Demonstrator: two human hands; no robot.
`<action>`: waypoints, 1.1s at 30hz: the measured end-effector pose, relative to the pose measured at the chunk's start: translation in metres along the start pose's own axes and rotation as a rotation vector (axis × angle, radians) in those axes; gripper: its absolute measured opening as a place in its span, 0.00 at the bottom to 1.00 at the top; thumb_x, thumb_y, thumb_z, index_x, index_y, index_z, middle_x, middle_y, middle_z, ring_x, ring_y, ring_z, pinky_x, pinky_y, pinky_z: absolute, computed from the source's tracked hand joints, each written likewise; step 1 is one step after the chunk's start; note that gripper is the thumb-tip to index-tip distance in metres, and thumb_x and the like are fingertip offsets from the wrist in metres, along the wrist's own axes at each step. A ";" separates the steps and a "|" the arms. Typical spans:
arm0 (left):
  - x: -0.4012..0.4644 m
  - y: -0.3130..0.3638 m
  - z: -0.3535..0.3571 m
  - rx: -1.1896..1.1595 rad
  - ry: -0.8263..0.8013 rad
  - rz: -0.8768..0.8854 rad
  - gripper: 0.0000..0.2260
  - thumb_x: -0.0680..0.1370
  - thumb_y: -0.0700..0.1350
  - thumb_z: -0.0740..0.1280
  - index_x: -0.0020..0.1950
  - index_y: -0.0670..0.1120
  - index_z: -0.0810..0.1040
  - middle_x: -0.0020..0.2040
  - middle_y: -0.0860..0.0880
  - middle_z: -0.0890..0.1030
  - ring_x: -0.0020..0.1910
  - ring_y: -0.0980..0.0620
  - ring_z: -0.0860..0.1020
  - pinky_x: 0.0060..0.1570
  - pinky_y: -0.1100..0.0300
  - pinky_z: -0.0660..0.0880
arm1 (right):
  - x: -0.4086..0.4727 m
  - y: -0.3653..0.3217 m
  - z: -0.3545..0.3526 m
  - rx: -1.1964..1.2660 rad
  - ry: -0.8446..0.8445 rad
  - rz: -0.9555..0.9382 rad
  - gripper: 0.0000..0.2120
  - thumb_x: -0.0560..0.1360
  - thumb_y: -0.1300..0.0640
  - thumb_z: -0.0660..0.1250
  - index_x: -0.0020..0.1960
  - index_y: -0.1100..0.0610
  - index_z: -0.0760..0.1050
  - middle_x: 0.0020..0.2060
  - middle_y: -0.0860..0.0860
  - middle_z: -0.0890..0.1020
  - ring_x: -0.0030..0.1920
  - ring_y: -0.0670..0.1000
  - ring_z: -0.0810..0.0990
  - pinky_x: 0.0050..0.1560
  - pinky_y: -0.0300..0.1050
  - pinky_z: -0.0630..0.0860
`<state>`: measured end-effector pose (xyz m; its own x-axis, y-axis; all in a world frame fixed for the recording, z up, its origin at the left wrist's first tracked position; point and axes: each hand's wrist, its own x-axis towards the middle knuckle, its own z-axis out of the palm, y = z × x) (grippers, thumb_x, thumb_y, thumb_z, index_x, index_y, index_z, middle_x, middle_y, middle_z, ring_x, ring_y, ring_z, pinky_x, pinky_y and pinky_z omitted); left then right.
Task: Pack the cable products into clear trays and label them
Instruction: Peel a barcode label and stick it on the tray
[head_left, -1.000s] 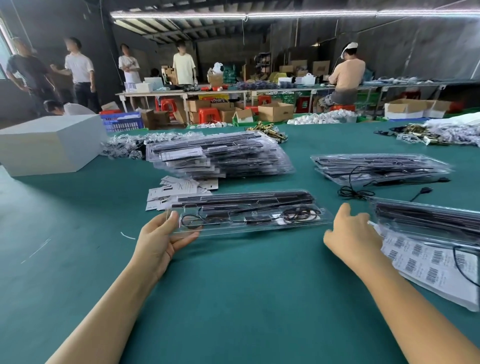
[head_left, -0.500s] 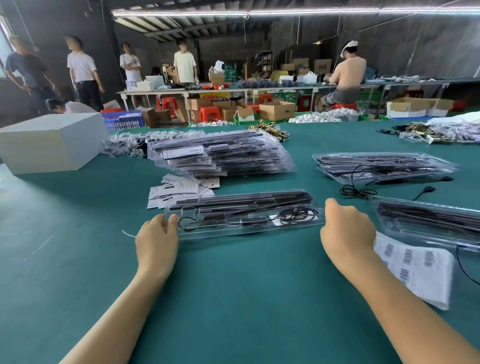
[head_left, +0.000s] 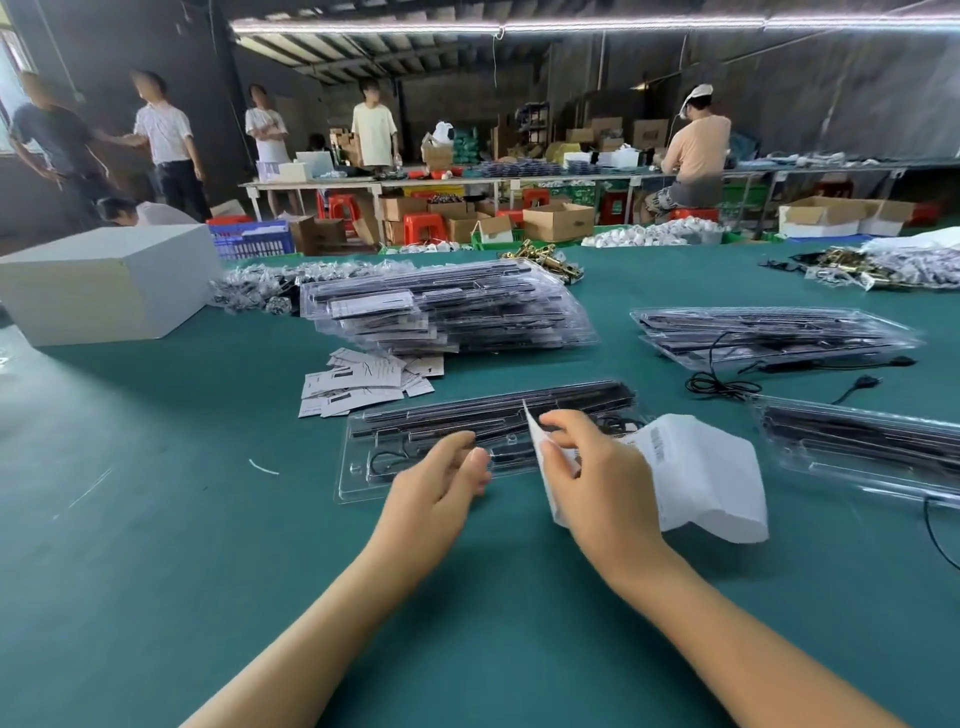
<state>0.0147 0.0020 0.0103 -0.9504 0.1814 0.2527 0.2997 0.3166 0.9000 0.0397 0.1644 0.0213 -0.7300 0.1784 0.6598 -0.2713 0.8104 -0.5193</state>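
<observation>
Right hand (head_left: 597, 483) pinches label sheet (head_left: 696, 473) upright over clear tray (head_left: 363, 467) on green surface (head_left: 156, 519); left hand (head_left: 436, 488) beside it, fingers loosely curled, holding nothing.

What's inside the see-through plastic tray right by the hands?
The clear plastic tray holds long black strips and coiled black cable. The left hand, right hand and white label sheet hide its middle.

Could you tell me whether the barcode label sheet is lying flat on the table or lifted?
Lifted: the right hand holds the label sheet curled above the clear tray, its edges off the table.
</observation>
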 end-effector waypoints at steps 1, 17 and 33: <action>-0.001 0.003 0.004 -0.204 -0.057 -0.099 0.09 0.79 0.51 0.62 0.54 0.48 0.76 0.52 0.46 0.83 0.49 0.53 0.83 0.52 0.60 0.78 | -0.002 -0.002 0.003 0.013 -0.002 -0.022 0.10 0.74 0.62 0.69 0.55 0.55 0.79 0.40 0.51 0.85 0.39 0.54 0.82 0.36 0.47 0.77; 0.008 -0.005 -0.011 -0.681 -0.008 -0.276 0.09 0.78 0.31 0.60 0.55 0.38 0.78 0.47 0.40 0.84 0.42 0.46 0.84 0.40 0.57 0.81 | -0.004 -0.005 0.002 0.229 -0.272 -0.127 0.14 0.80 0.56 0.62 0.65 0.57 0.74 0.56 0.49 0.81 0.56 0.46 0.79 0.56 0.46 0.77; 0.020 -0.015 -0.035 -0.843 0.247 -0.320 0.06 0.79 0.37 0.64 0.52 0.38 0.79 0.42 0.43 0.85 0.37 0.51 0.83 0.34 0.60 0.80 | 0.030 0.042 -0.030 0.220 -0.161 0.202 0.04 0.76 0.61 0.67 0.47 0.53 0.80 0.43 0.45 0.82 0.45 0.40 0.78 0.44 0.27 0.72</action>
<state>-0.0113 -0.0322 0.0145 -0.9970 -0.0311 -0.0702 -0.0467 -0.4804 0.8758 0.0253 0.2205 0.0357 -0.8678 0.2186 0.4463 -0.2270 0.6246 -0.7472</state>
